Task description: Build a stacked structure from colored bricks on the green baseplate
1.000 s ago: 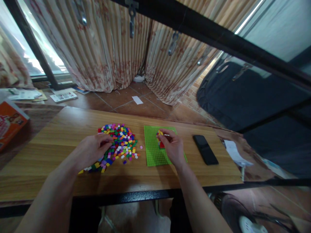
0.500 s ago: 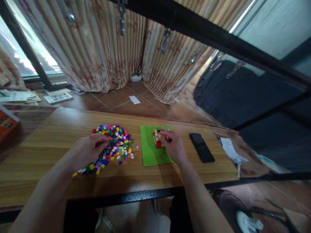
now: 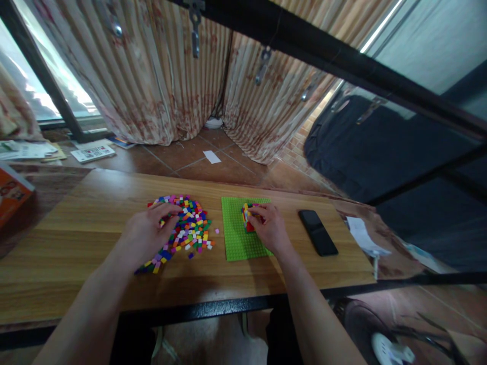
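Observation:
A loose heap of small coloured toy bricks (image 3: 194, 223) lies on the wooden table, left of centre. My left hand (image 3: 150, 230) is over the heap's left side, thumb and forefinger apart, with no brick visible between them. Right of the heap is a green studded baseplate (image 3: 238, 248). On its upper part stands a small multicoloured brick structure (image 3: 249, 224), with red, yellow and white parts showing. My right hand (image 3: 271, 228) closes its fingers on this structure from the right, hiding much of it.
A black phone (image 3: 317, 232) lies on the table (image 3: 95, 213) right of the baseplate. One pink brick (image 3: 217, 231) sits between heap and baseplate. A dark metal bar (image 3: 304, 43) crosses above, before the curtains. An orange box (image 3: 13, 195) is at far left.
My left hand has moved right, further over the brick heap. My right hand stays at the structure on the baseplate. The whole view has shifted slightly.

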{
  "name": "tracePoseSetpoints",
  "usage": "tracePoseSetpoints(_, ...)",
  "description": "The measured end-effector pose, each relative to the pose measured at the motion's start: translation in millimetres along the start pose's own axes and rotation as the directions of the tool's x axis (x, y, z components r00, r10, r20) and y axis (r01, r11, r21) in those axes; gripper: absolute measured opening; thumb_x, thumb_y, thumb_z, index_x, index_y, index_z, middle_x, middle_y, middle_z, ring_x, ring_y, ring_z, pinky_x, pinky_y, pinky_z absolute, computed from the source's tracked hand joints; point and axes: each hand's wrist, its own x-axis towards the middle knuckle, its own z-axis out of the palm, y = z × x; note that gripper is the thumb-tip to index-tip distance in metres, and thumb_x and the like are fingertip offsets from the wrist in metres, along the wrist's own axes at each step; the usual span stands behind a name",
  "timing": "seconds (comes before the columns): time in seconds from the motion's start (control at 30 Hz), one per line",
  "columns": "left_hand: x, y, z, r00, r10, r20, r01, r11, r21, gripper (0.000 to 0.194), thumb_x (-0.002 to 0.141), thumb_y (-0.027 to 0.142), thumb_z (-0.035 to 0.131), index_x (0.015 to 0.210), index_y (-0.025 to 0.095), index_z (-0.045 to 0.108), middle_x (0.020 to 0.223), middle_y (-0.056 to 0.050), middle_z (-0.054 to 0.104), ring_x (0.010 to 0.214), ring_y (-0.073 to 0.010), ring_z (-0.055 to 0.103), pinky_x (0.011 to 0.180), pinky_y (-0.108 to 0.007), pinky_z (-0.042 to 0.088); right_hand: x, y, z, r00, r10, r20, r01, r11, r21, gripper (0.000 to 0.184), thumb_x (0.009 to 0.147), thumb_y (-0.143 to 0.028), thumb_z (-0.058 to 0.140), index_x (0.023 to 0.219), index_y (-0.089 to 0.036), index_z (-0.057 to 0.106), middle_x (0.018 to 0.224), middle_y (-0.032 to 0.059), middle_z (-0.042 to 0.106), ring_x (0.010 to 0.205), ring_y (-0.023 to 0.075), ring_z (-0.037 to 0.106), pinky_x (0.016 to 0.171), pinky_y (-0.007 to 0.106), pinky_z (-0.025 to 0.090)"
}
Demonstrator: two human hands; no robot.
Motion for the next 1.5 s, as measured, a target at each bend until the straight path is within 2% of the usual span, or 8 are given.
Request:
tracePoseSetpoints(0.1, -3, 33, 25.2, 0.99, 0.142, 0.014, -0.137, 0.976, -0.169, 0.029, 0.087, 0.033, 0.046, 0.104, 0.02, 0.063, 0.105, -0.007, 0.068, 0.097, -0.0229, 0.062, 0.09, -0.038, 0.049, 0, -1, 1, 1.0, 0.003, 0.0, -0.003, 1.0, -0.009, 0.017, 0.082, -0.026, 0.064, 0.095, -0.026, 0.074, 0.101, 0.0081, 0.064, 0.097, 0.0244, 0.055, 0.088, 0.043, 0.045)
tracePoseSetpoints(0.23, -10, 67, 70.8, 0.977, 0.166, 0.133, -0.102, 0.914, -0.393, 0.043, 0.085, 0.02, 0.047, 0.127, 0.018, 0.051, 0.116, -0.01, 0.062, 0.085, -0.0169, 0.064, 0.082, -0.033, 0.053, -1, -2, 1, 1.0, 0.01, 0.001, -0.01, 1.0, -0.02, 0.018, 0.082, -0.025, 0.063, 0.096, -0.025, 0.074, 0.102, 0.0082, 0.064, 0.099, 0.0244, 0.055, 0.089, 0.043, 0.043)
tracePoseSetpoints(0.37, -13, 80, 103.5, 0.972, 0.167, 0.165, -0.073, 0.883, -0.464, 0.057, 0.081, 0.013, 0.048, 0.137, 0.016, 0.042, 0.13, -0.015, 0.053, 0.091, -0.0182, 0.062, 0.091, -0.038, 0.051, 0, -2, 1, 1.0, 0.008, 0.015, -0.007, 0.999, -0.048, 0.018, 0.082, -0.026, 0.065, 0.098, -0.025, 0.074, 0.102, 0.0085, 0.064, 0.1, 0.0249, 0.055, 0.091, 0.042, 0.042)
tracePoseSetpoints(0.53, -9, 85, 124.3, 0.962, 0.224, 0.156, -0.118, 0.857, -0.502, 0.068, 0.076, 0.003, 0.043, 0.142, 0.018, 0.035, 0.144, -0.014, 0.043, 0.115, -0.0221, 0.056, 0.106, -0.042, 0.042, 0, -1, 3, 1.0, -0.013, 0.022, 0.014, 0.997, -0.071, 0.019, 0.085, -0.029, 0.061, 0.099, -0.025, 0.073, 0.103, 0.0093, 0.064, 0.1, 0.0247, 0.055, 0.09, 0.042, 0.042)
tracePoseSetpoints(0.73, -6, 87, 135.7, 0.948, 0.292, 0.129, -0.189, 0.839, -0.511, 0.07, 0.077, 0.004, 0.044, 0.145, 0.014, 0.03, 0.147, -0.015, 0.038, 0.137, -0.0266, 0.037, 0.116, -0.046, 0.029, -2, -5, 1, 1.0, -0.003, 0.023, 0.005, 0.996, -0.086, 0.02, 0.087, -0.026, 0.059, 0.1, -0.025, 0.073, 0.105, 0.0086, 0.064, 0.102, 0.0238, 0.055, 0.09, 0.04, 0.043)
tracePoseSetpoints(0.87, -6, 86, 135.5, 0.95, 0.253, 0.183, -0.133, 0.859, -0.494, 0.07, 0.077, 0.007, 0.048, 0.145, 0.013, 0.031, 0.148, -0.016, 0.037, 0.123, -0.0263, 0.051, 0.109, -0.044, 0.039, -2, -5, 0, 1.0, -0.012, 0.019, 0.013, 0.998, -0.063, 0.021, 0.09, -0.024, 0.055, 0.1, -0.024, 0.074, 0.105, 0.0081, 0.065, 0.102, 0.0236, 0.055, 0.09, 0.039, 0.043)
tracePoseSetpoints(1.07, -6, 87, 134.0, 0.949, 0.241, 0.202, -0.1, 0.841, -0.532, 0.07, 0.077, 0.008, 0.049, 0.145, 0.016, 0.033, 0.15, -0.015, 0.034, 0.086, -0.0154, 0.062, 0.093, -0.038, 0.051, 2, -6, -1, 0.998, 0.061, 0.0, -0.061, 0.998, -0.007, 0.015, 0.086, -0.021, 0.061, 0.092, -0.023, 0.075, 0.098, 0.0073, 0.066, 0.097, 0.0227, 0.057, 0.086, 0.037, 0.045)
tracePoseSetpoints(1.5, -7, 86, 137.4, 0.957, 0.25, 0.148, -0.111, 0.784, -0.61, 0.069, 0.077, 0.008, 0.051, 0.143, 0.02, 0.037, 0.148, -0.013, 0.036, 0.077, -0.0122, 0.061, 0.084, -0.034, 0.055, 9, -5, -1, 0.992, 0.109, 0.062, -0.109, 0.994, -0.004, 0.016, 0.087, -0.022, 0.056, 0.087, -0.024, 0.072, 0.097, 0.0056, 0.066, 0.096, 0.0215, 0.056, 0.088, 0.039, 0.041)
